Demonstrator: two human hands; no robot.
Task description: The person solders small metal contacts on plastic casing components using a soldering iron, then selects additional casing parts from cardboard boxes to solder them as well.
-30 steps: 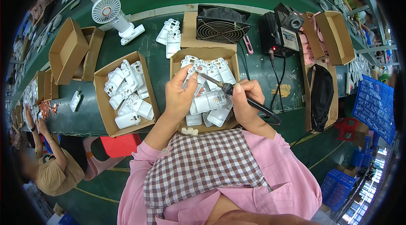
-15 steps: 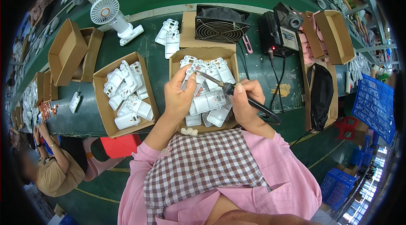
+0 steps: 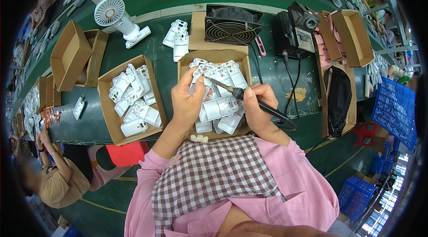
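My right hand (image 3: 260, 107) is wrapped round the black handle of a soldering iron (image 3: 238, 92), its metal tip pointing up and left. My left hand (image 3: 187, 97) grips a white plastic housing (image 3: 204, 70) between thumb and fingers; the iron's tip is at this part, though exact contact is too small to tell. Under both hands stands a cardboard box (image 3: 246, 70) with several more white housings (image 3: 218, 108) piled in it. To the left, a second cardboard box (image 3: 163, 114) holds several similar white housings (image 3: 141, 111).
A black cooling fan (image 3: 234, 29) stands behind the box. To its right is a black soldering station (image 3: 292, 34) with cables. A white handheld fan (image 3: 117, 16) stands at the back left. Loose housings (image 3: 180, 45) lie nearby. A co-worker (image 3: 62, 174) sits at the left.
My right hand and the soldering iron have shifted very slightly up and left. My left hand still holds the housing in nearly the same place.
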